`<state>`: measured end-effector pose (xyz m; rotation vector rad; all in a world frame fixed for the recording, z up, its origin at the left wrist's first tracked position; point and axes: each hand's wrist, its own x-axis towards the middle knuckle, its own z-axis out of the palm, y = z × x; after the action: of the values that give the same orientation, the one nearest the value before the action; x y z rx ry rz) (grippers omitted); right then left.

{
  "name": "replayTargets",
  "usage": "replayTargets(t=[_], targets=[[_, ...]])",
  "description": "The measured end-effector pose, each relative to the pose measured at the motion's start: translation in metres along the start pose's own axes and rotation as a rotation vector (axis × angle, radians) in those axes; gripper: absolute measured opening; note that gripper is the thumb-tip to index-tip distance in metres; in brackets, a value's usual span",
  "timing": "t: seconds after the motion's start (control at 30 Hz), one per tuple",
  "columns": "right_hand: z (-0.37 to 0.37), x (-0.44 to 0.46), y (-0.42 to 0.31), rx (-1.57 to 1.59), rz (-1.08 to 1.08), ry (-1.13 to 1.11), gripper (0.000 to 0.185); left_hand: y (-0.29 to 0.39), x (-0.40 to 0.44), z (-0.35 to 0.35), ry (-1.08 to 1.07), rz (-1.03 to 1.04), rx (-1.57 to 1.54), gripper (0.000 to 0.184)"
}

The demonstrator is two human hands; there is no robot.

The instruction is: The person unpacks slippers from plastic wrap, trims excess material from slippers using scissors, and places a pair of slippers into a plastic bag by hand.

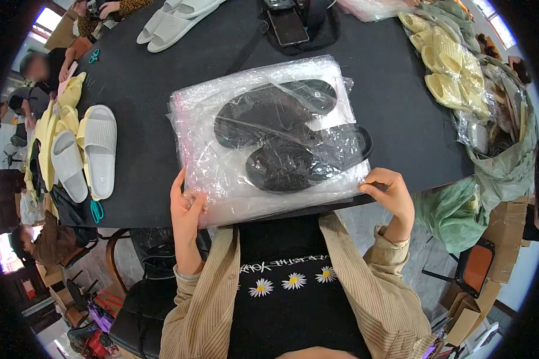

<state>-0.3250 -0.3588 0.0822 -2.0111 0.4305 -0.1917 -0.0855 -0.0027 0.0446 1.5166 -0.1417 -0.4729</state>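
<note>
A pair of black slippers (pixel 278 164) lies side by side under clear film, apparently inside a clear plastic bag (pixel 221 185). More clear bags seem to be stacked beneath, though the layers are hard to separate. At the near left corner, my left hand (pixel 187 209) grips the plastic between thumb and fingers. My right hand (pixel 392 194) pinches the near right corner of the bag, with thumb and forefinger together and the other fingers curled. Both hands are at the table's front edge.
Grey slippers (pixel 100 152) and yellow ones (pixel 45 134) lie at left, near teal scissors (pixel 97 210). White slippers (pixel 177 27) and a phone (pixel 288 27) are at the back. Bagged yellow slippers (pixel 446 66) line the black table's (pixel 141 137) right side. Other people sit at left.
</note>
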Motion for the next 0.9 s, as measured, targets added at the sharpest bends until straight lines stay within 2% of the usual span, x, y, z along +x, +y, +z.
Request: replayTargets(t=[0.07,0.13,0.17,0.2,0.23,0.27,0.33,0.37,0.47,0.53,0.63,0.7,0.73,0.8,0.83,0.87,0.9], targets=[[-0.005,0.003,0.0,-0.015,0.005,0.059,0.009,-0.003,-0.002,-0.005,-0.036,-0.048,0.049,0.061],[-0.017,0.012,-0.009,-0.031,0.043,0.163,0.011,-0.011,-0.003,-0.01,0.001,-0.024,0.011,0.051],[-0.019,0.023,-0.024,-0.043,-0.007,0.207,0.011,-0.013,-0.002,-0.012,0.002,-0.017,0.013,0.051],[-0.018,0.037,-0.04,-0.054,-0.057,0.253,0.012,-0.015,-0.002,-0.013,-0.025,-0.025,-0.023,0.042],[-0.018,0.052,-0.055,-0.119,-0.156,0.192,0.012,-0.016,-0.002,-0.013,-0.054,-0.033,-0.06,0.033],[-0.016,0.07,-0.07,-0.185,-0.254,0.132,0.012,-0.018,-0.002,-0.013,-0.059,-0.024,-0.057,0.033],[-0.004,0.11,-0.1,-0.304,-0.546,-0.044,0.011,-0.02,-0.004,-0.013,-0.049,-0.032,-0.041,0.018],[0.006,0.13,-0.109,-0.364,-0.614,-0.116,0.014,-0.02,-0.005,-0.014,-0.061,0.01,-0.021,0.01],[0.05,0.195,-0.127,-0.468,-0.805,-0.215,0.025,-0.018,-0.009,-0.018,-0.049,0.017,-0.047,0.01],[0.09,0.233,-0.124,-0.594,-0.979,-0.137,0.033,-0.016,-0.011,-0.019,-0.049,0.038,-0.017,0.014],[0.135,0.273,-0.121,-0.685,-0.991,-0.133,0.035,-0.014,-0.014,-0.017,-0.005,0.048,-0.001,0.018],[0.151,0.292,-0.121,-0.461,-0.802,-0.437,0.024,-0.017,-0.016,-0.019,-0.001,0.071,0.025,0.018],[0.155,0.297,-0.12,-0.464,-0.809,-0.436,0.024,-0.017,-0.017,-0.019,0.003,0.087,0.049,0.019],[0.159,0.304,-0.116,-0.223,-0.634,-0.424,0.017,-0.018,-0.021,-0.022,0.032,0.065,0.048,0.018],[0.161,0.304,-0.114,-0.048,-0.637,-0.267,0.011,-0.022,-0.023,-0.026,0.02,0.074,0.058,0.019],[0.16,0.307,-0.113,-0.051,-0.487,-0.109,0.011,-0.025,-0.024,-0.029,0.007,0.079,0.069,0.019],[0.152,0.305,-0.12,-0.175,-0.478,-0.081,0.014,-0.025,-0.026,-0.031,0.009,0.076,0.064,0.019]])
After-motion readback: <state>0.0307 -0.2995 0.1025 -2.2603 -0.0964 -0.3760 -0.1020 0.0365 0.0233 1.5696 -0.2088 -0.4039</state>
